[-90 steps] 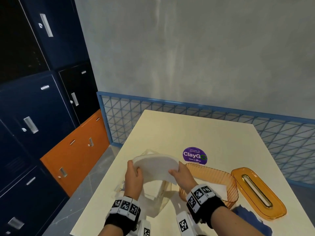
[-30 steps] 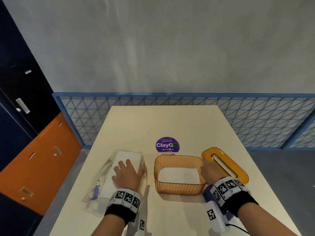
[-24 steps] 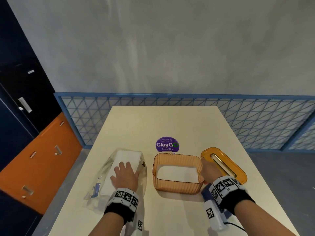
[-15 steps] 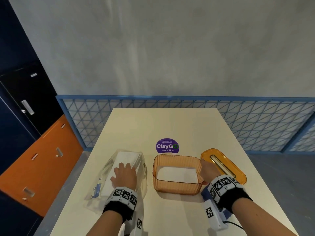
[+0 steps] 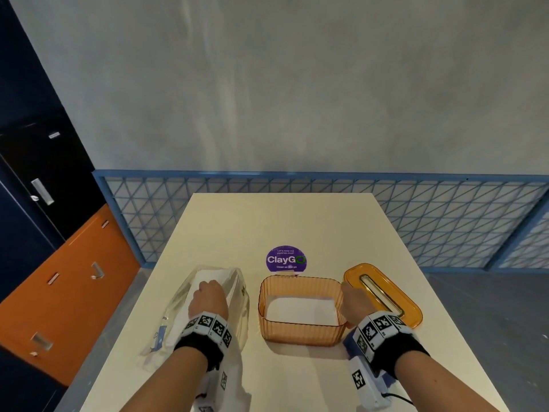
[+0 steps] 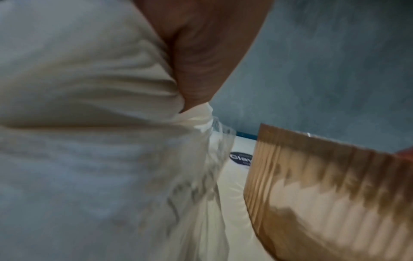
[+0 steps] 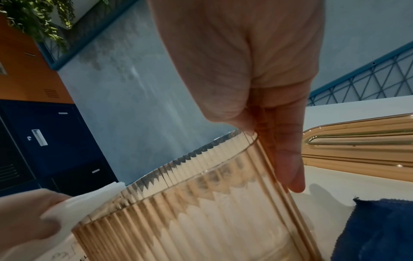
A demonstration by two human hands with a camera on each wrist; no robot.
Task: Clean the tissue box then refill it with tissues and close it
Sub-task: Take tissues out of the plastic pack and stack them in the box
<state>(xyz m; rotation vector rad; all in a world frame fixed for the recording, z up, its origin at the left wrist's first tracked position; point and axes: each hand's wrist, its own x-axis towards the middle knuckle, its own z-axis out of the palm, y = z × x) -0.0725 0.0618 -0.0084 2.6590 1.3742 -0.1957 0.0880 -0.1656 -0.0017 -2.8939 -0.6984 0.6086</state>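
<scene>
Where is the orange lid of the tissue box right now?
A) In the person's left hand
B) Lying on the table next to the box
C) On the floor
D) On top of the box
B: the orange lid lies flat on the table to the right of the open tissue box, whose right wall the right hand holds.

A cream rectangular table (image 5: 285, 221) carries everything. On its near half lie, from left to right, a clear plastic pack of white tissues (image 5: 205, 310), an open ribbed amber plastic tissue box (image 5: 301, 334) with a white layer of tissue on its bottom, and an oval amber lid with a metal-edged slot (image 5: 383, 292) lying flat just right of the box. A round purple sticker (image 5: 285, 259) sits just behind the box. A dark blue cloth (image 7: 377, 231) lies at the box's near right corner.
</scene>
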